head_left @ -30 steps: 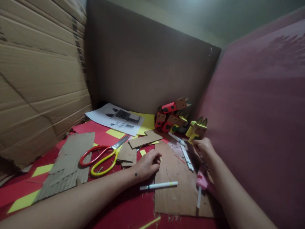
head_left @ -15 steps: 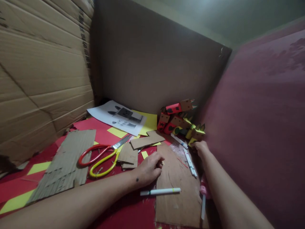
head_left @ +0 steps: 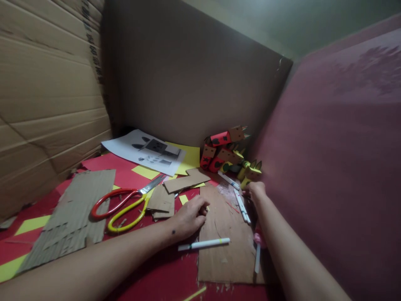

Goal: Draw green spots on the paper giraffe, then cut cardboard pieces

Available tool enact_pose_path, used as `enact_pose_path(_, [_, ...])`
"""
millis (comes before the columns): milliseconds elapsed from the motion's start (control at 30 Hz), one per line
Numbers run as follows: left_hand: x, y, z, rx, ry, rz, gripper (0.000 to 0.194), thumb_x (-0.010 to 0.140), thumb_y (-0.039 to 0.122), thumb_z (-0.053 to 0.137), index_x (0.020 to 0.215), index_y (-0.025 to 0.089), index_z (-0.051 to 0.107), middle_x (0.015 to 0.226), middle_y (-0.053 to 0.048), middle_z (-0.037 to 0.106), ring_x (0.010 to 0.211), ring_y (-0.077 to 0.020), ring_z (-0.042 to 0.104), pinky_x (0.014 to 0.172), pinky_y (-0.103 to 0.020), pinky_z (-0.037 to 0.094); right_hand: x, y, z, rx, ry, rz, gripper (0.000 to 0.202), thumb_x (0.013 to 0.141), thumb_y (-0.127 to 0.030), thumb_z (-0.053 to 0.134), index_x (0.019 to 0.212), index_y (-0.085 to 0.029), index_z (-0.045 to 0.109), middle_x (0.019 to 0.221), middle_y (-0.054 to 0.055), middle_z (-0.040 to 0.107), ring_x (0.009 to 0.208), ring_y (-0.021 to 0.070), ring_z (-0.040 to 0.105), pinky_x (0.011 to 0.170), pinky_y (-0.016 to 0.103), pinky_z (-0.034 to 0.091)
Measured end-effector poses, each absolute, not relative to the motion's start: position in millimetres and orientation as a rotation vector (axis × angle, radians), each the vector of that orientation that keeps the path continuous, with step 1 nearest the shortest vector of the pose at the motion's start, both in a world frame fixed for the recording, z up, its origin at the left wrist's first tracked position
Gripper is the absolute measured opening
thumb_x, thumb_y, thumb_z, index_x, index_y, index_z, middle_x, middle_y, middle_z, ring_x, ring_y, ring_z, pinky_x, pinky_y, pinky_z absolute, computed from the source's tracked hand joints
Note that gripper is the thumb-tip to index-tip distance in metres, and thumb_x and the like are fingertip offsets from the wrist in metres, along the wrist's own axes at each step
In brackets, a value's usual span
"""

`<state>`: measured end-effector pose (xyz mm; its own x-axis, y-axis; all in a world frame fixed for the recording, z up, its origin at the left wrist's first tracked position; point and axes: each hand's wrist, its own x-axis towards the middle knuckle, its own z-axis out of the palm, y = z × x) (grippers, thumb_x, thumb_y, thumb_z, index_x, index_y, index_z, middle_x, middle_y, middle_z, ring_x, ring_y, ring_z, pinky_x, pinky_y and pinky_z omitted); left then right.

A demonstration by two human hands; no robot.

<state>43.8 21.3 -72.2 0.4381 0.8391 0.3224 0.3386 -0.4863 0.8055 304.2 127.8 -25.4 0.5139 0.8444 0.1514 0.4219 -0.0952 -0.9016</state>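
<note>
My left hand (head_left: 191,216) rests by the left edge of a thin brown board (head_left: 225,255), fingers curled in; whatever they may hold is too small to make out. In front of its wrist lies a white marker (head_left: 205,244), partly over the board. My right hand (head_left: 256,192) reaches to the far right, right beside a yellow paper figure with pointed ears (head_left: 253,170); its fingers are mostly hidden. More white markers (head_left: 242,205) lie just left of it. Beneath the right forearm, a pink tool with a whitish stick (head_left: 257,240) is partly covered.
Large scissors (head_left: 125,209) with red and yellow handles lie left, near cardboard pieces (head_left: 159,198) and corrugated cardboard (head_left: 78,213). A printed sheet (head_left: 147,152) covers coloured paper. Red paper figures (head_left: 221,138) are piled at the back. A cardboard wall (head_left: 50,83) and pink wall (head_left: 338,146) flank the space.
The view has turned slightly, so everything sits a little further left and higher. My right hand has shifted slightly beside the yellow figure; my left hand stays in place.
</note>
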Motion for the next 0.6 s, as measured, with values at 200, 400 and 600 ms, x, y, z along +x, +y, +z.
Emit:
enact_pose_path(200, [43.3, 22.8, -71.1, 2.027, 0.98, 0.975, 0.032, 0.066, 0.004, 0.05, 0.096, 0.014, 0.055, 0.086, -0.004, 0.056, 0.082, -0.0179, 0.058, 0.075, -0.032, 0.049, 277.5, 103.1, -10.4, -1.716, -0.921, 0.575, 0.035, 0.089, -0.032, 0.058, 0.12, -0.016, 0.055, 0.12, 0.009, 0.058, 0.101, 0.0224, 0.061, 0.083, 0.042, 0.052])
enact_pose_path(400, [43.8, 25.5, -72.4, 1.97, 0.971, 1.025, 0.031, 0.064, 0.006, 0.049, 0.092, 0.015, 0.059, 0.086, -0.003, 0.06, 0.083, -0.0185, 0.059, 0.077, -0.032, 0.049, 197.1, 26.2, -10.6, -1.374, -1.283, 0.553, 0.019, 0.08, -0.012, 0.056, 0.095, -0.017, 0.067, 0.094, 0.004, 0.068, 0.082, 0.0181, 0.064, 0.072, 0.03, 0.053])
enact_pose_path(600, [36.8, 30.1, -68.1, 1.843, 0.966, 1.115, 0.026, 0.063, 0.017, 0.056, 0.088, 0.017, 0.061, 0.087, -0.003, 0.065, 0.087, -0.0209, 0.06, 0.079, -0.032, 0.05, 155.5, -36.4, 1.8, -0.777, -2.071, 0.468, 0.028, 0.066, -0.003, 0.049, 0.08, -0.018, 0.069, 0.078, 0.002, 0.068, 0.069, 0.0132, 0.06, 0.064, 0.023, 0.049])
